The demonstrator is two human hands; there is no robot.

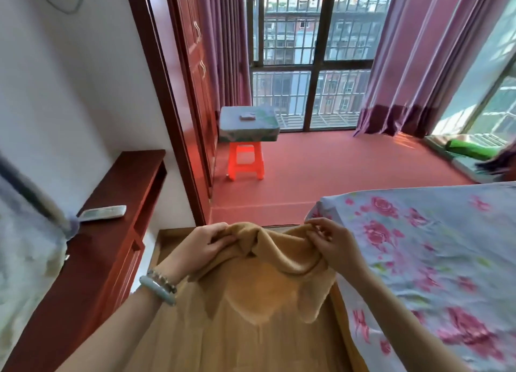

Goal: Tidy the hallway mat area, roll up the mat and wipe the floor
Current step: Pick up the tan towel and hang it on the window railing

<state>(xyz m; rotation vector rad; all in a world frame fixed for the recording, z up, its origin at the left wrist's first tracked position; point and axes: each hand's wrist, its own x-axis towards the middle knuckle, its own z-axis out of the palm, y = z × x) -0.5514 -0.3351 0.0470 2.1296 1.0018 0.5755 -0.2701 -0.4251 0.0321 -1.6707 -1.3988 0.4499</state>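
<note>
Mat: a tan, fuzzy mat (268, 262) is held up in front of the person, above the wooden floor (173, 246), between a dark red cabinet and a bed; its top edge bunches and sags in the middle.
Left hand: the left hand (206, 244) grasps the mat's upper left edge, fingers curled into the cloth; two bracelets (160, 286) sit on that wrist.
Right hand: the right hand (329, 239) pinches the mat's upper right edge between thumb and fingers.
Bed: a floral sheet (432, 260) with pink roses covers the bed just right of the mat.
Cabinet: the low red-brown cabinet (111, 232) stands along the left wall, with a remote control (103, 212) lying on top.
Beyond: an orange plastic stool (245, 162) bearing a cushion (248, 124) stands on a raised red platform (335, 165), near purple curtains (418, 64) and a barred window (312, 56).
</note>
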